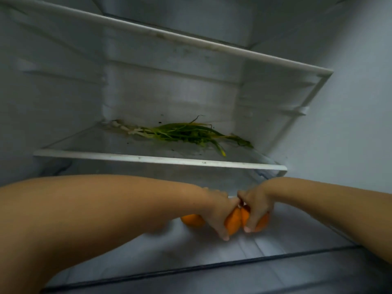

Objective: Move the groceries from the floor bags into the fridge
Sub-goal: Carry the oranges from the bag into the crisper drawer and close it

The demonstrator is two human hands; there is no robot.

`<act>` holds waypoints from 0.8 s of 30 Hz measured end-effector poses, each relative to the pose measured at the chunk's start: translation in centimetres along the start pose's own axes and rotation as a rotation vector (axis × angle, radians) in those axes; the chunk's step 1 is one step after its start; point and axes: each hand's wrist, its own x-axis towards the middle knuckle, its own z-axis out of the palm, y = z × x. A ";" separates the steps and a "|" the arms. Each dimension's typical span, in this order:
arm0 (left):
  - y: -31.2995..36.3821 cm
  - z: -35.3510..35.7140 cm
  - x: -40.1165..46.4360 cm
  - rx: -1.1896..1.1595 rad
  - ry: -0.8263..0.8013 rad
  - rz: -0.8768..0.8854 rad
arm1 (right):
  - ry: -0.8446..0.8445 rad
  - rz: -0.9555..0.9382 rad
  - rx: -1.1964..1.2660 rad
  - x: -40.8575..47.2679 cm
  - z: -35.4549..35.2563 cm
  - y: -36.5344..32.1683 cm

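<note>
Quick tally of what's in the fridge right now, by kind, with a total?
Oranges: 3, one in the left hand, one in the right hand, one loose behind the left wrist
Spring onion bunches: 1
Total: 4

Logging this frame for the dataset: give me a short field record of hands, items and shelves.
left hand: grips an orange
right hand: grips another orange
third orange: on the lower shelf, partly hidden behind the left arm
spring onions: lying on the middle shelf, near the back
upper shelf: nothing visible on it
</note>
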 end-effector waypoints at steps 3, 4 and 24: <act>-0.3 -1.4 -0.8 0.023 -0.036 -0.021 | 0.020 0.049 0.041 -2.1 -1.7 -0.2; -0.3 -2.0 -1.3 0.021 -0.041 -0.033 | 0.020 0.067 0.025 -2.9 -2.1 -0.2; 14.3 -2.6 -31.0 -0.204 0.701 -0.721 | 1.099 -0.458 -0.230 -27.0 9.1 -9.2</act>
